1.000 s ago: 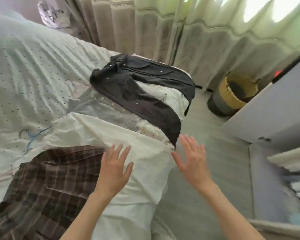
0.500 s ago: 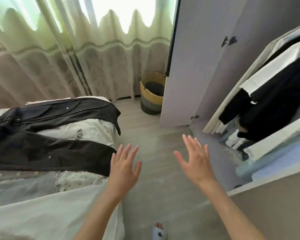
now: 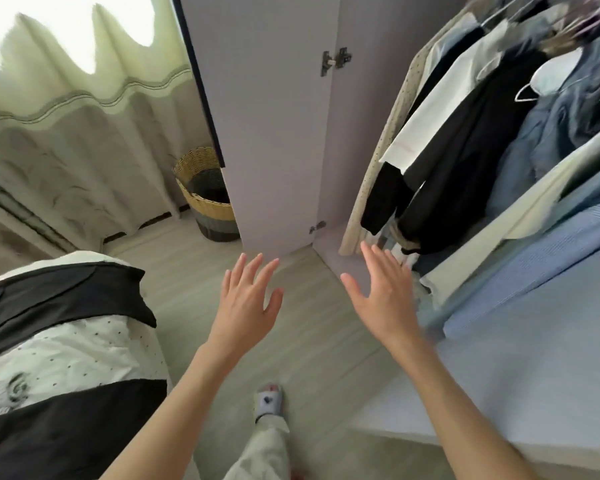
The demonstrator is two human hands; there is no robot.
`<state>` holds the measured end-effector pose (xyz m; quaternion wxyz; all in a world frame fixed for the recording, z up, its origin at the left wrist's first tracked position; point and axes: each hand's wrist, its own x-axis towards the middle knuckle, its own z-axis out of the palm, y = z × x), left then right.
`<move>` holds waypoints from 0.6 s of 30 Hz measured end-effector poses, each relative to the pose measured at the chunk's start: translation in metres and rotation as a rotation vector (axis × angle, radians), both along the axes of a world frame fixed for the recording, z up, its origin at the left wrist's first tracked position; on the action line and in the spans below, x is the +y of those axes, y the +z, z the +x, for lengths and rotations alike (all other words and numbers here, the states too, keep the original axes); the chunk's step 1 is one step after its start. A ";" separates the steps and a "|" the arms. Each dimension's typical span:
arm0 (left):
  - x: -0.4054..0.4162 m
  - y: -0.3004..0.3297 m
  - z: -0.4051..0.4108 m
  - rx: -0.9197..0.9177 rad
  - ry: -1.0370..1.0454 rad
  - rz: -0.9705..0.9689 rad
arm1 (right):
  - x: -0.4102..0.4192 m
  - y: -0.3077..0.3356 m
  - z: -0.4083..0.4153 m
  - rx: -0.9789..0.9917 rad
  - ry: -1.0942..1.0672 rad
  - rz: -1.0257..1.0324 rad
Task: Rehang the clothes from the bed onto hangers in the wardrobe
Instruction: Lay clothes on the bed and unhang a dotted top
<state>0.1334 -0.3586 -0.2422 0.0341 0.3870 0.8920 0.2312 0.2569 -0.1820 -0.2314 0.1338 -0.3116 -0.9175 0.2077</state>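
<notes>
Both hands are empty with fingers spread: the left hand [image 3: 246,306] and right hand [image 3: 383,299] hang above the floor between bed and wardrobe. The clothes [image 3: 59,341], dark and dotted white garments, lie on the bed at near left. In the wardrobe [image 3: 329,133] at right, garments crowd the rail. The likely step is fetching a free hanger [image 3: 527,93]: select an unloaded one, lift its hook off the rail, and avoid dragging neighbouring garments.

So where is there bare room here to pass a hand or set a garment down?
Bare floor runs between the bed and the wardrobe door, under both open hands, left hand and right hand. The wardrobe's hanging clothes are packed tightly; the bed corner carries a dark garment.
</notes>
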 end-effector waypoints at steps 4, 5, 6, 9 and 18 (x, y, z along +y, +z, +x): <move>0.063 -0.008 -0.046 -0.009 -0.095 -0.018 | 0.019 -0.009 -0.040 0.062 -0.207 -0.116; 0.079 -0.011 -0.060 -0.004 -0.135 -0.025 | 0.027 -0.011 -0.051 0.065 -0.240 -0.142; 0.097 -0.012 -0.077 0.003 -0.178 -0.028 | 0.038 -0.011 -0.063 0.065 -0.264 -0.148; 0.151 -0.005 -0.130 0.034 -0.261 0.000 | 0.083 -0.003 -0.092 0.087 -0.384 -0.145; 0.280 0.018 -0.207 0.006 -0.466 0.051 | 0.184 0.029 -0.152 0.172 -0.603 -0.082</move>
